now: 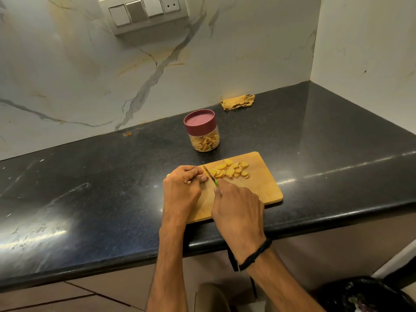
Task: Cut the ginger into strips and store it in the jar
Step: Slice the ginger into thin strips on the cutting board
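Note:
A wooden cutting board (263,185) lies on the black counter. A pile of round ginger slices (231,169) sits on its far part. My left hand (183,188) has its fingers curled down on the board's left end, holding a small piece of ginger that is mostly hidden. My right hand (236,203) grips a knife (210,174) with a green handle; the blade points away, right beside my left fingertips. Behind the board stands a clear jar (203,137) with a maroon lid on, holding ginger strips.
The black counter (101,176) runs left and right, with marble walls behind and at the right. A folded yellow cloth (237,102) lies against the back wall. A dark bin bag (369,296) sits on the floor at lower right.

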`<state>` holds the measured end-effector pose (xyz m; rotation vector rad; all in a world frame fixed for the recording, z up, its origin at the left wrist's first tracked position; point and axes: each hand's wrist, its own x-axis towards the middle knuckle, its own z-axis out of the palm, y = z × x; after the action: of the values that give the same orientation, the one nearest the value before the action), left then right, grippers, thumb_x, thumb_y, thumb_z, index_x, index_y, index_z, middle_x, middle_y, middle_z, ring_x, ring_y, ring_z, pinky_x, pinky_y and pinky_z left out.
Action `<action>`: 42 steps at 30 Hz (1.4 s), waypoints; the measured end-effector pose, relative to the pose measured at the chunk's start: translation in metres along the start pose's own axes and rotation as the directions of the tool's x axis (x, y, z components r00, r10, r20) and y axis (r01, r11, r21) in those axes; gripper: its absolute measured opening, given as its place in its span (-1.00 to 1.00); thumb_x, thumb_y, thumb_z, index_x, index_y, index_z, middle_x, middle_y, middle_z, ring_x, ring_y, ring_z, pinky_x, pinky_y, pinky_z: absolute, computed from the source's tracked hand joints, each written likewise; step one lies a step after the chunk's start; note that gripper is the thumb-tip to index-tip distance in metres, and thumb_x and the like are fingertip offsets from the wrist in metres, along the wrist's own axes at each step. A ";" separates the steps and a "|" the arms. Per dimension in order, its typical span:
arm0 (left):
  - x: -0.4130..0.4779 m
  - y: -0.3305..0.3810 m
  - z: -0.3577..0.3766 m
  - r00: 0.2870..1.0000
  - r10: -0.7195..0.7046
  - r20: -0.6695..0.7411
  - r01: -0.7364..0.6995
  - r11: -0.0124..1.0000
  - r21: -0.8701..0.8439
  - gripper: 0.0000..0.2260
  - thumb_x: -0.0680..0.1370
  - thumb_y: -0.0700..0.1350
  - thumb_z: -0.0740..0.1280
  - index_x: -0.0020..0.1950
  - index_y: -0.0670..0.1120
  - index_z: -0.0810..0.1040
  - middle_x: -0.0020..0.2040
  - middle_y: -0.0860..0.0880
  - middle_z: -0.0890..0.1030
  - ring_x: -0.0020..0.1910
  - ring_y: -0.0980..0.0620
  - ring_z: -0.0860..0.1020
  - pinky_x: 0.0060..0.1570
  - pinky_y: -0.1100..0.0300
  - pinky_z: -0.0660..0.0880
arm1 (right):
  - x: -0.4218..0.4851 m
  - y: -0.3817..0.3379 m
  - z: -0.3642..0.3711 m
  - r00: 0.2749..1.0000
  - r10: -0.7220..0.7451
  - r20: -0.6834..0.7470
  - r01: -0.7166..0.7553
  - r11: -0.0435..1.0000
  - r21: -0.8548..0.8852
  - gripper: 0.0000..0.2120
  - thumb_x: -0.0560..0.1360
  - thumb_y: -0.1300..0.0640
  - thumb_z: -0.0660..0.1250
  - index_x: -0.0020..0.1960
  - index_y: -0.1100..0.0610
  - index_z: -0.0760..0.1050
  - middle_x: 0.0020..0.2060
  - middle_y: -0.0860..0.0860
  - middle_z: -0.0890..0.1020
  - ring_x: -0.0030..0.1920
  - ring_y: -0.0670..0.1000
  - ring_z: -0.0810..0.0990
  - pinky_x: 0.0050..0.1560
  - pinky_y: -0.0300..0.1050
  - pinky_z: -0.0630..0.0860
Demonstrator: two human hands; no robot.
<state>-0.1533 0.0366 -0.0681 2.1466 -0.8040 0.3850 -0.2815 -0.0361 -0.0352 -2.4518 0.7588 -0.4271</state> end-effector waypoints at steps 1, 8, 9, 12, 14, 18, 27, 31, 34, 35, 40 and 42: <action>0.000 0.000 0.000 1.000 0.001 0.004 -0.001 1.000 0.000 -0.86 0.49 -0.23 0.51 0.03 -0.11 0.74 -0.01 0.01 0.69 -0.05 0.14 0.62 0.04 0.34 0.55 | 0.002 -0.001 0.001 1.000 0.001 0.008 -0.001 1.000 0.004 -0.68 0.65 0.04 0.12 0.39 -0.01 0.34 0.05 0.02 0.59 0.05 0.06 0.56 -0.13 -0.11 0.32; 0.001 -0.004 0.003 1.000 0.016 -0.003 -0.016 1.000 0.004 -0.86 0.50 -0.24 0.49 0.04 -0.11 0.73 0.00 0.00 0.70 -0.05 0.13 0.63 0.06 0.30 0.57 | 0.007 -0.004 0.006 1.000 0.001 0.013 -0.001 1.000 0.011 -0.69 0.66 0.04 0.09 0.39 0.00 0.34 0.07 0.03 0.59 0.08 0.08 0.55 -0.12 -0.10 0.28; 0.001 -0.005 0.003 1.000 0.020 -0.005 -0.020 1.000 0.006 -0.86 0.50 -0.24 0.49 0.03 -0.11 0.74 -0.01 0.00 0.70 -0.06 0.13 0.63 0.05 0.32 0.57 | 0.007 -0.004 0.007 1.000 0.001 0.016 -0.001 1.000 0.014 -0.69 0.66 0.04 0.09 0.39 0.00 0.33 0.06 0.03 0.59 0.08 0.08 0.55 -0.12 -0.10 0.28; 0.001 -0.006 0.003 1.000 0.021 -0.001 -0.021 1.000 0.014 -0.87 0.50 -0.24 0.49 0.04 -0.12 0.73 -0.01 -0.01 0.70 -0.06 0.13 0.62 0.05 0.32 0.57 | 0.007 -0.006 0.008 1.000 -0.002 0.024 0.001 1.000 0.012 -0.69 0.66 0.04 0.08 0.40 0.00 0.31 0.06 0.03 0.58 0.07 0.08 0.55 -0.11 -0.10 0.29; 0.001 -0.005 0.002 0.999 0.033 -0.001 -0.033 0.999 0.010 -0.86 0.50 -0.25 0.49 0.04 -0.12 0.73 -0.01 0.00 0.69 -0.06 0.14 0.62 0.04 0.33 0.56 | 0.007 -0.007 0.007 0.999 -0.007 0.034 0.006 1.000 0.007 -0.70 0.66 0.05 0.09 0.39 0.01 0.31 0.06 0.03 0.58 0.07 0.08 0.55 -0.12 -0.11 0.29; 0.001 -0.007 0.002 1.000 0.024 -0.001 -0.024 1.000 0.018 -0.85 0.51 -0.27 0.47 0.05 -0.11 0.73 0.00 0.00 0.69 -0.05 0.13 0.62 0.05 0.28 0.56 | 0.006 -0.009 0.006 0.999 -0.018 0.039 0.018 1.000 -0.015 -0.71 0.67 0.06 0.07 0.37 0.03 0.31 0.03 0.04 0.57 0.04 0.08 0.55 -0.12 -0.10 0.29; 0.001 -0.006 0.003 1.000 -0.015 0.009 0.015 1.000 -0.003 -0.87 0.52 -0.27 0.48 0.04 -0.13 0.73 -0.05 0.09 0.61 -0.06 0.14 0.61 0.00 0.28 0.59 | 0.015 -0.017 0.013 0.997 -0.034 0.074 0.043 0.990 -0.132 -0.76 0.67 0.08 0.06 0.31 0.05 0.33 0.02 0.04 0.57 0.01 0.06 0.55 -0.14 -0.07 0.31; 0.001 -0.004 0.003 1.000 -0.003 0.010 0.003 0.999 0.035 -0.87 0.53 -0.28 0.45 0.05 -0.15 0.72 -0.01 -0.01 0.65 -0.06 0.10 0.59 -0.03 0.37 0.54 | 0.026 -0.021 0.016 0.997 -0.042 0.062 0.053 0.980 -0.191 -0.80 0.65 0.09 0.11 0.25 0.06 0.38 0.01 0.03 0.58 0.00 0.06 0.58 -0.17 -0.06 0.32; 0.001 -0.005 0.003 1.000 -0.020 0.012 0.020 0.999 0.035 -0.87 0.52 -0.29 0.46 0.04 -0.15 0.72 -0.02 0.01 0.63 -0.06 0.09 0.59 -0.02 0.36 0.54 | 0.024 -0.022 0.018 0.996 -0.059 0.067 0.073 0.973 -0.220 -0.78 0.66 0.09 0.09 0.27 0.07 0.35 -0.03 0.04 0.58 -0.05 0.05 0.58 -0.20 -0.06 0.31; 0.001 -0.004 0.003 1.000 -0.024 0.012 0.023 0.999 0.028 -0.87 0.52 -0.29 0.46 0.03 -0.15 0.72 -0.04 0.03 0.62 -0.06 0.10 0.60 -0.01 0.32 0.56 | 0.020 -0.020 0.018 0.995 -0.059 0.080 0.076 0.971 -0.225 -0.77 0.66 0.09 0.08 0.30 0.08 0.32 -0.06 0.04 0.57 -0.09 0.05 0.56 -0.21 -0.06 0.31; 0.000 -0.003 0.002 0.999 -0.038 0.025 0.038 0.999 0.008 -0.87 0.51 -0.29 0.48 0.04 -0.16 0.71 -0.04 0.05 0.60 -0.08 0.15 0.59 -0.04 0.42 0.54 | 0.005 -0.017 0.016 0.991 -0.040 0.126 0.072 0.962 -0.262 -0.73 0.65 0.08 0.12 0.33 0.12 0.26 -0.16 0.05 0.46 -0.22 0.03 0.41 -0.20 -0.06 0.31; 0.000 -0.003 0.002 0.999 -0.032 0.031 0.032 0.999 0.017 -0.88 0.51 -0.27 0.48 0.04 -0.16 0.71 -0.03 0.02 0.61 -0.08 0.15 0.58 -0.04 0.40 0.53 | 0.009 -0.020 0.017 0.991 -0.047 0.123 0.081 0.955 -0.285 -0.76 0.66 0.08 0.10 0.28 0.14 0.31 -0.11 0.05 0.54 -0.20 0.04 0.47 -0.22 -0.05 0.30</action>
<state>-0.1510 0.0363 -0.0714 2.1826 -0.7851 0.3435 -0.2583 -0.0209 -0.0361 -2.7532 0.7390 -0.2065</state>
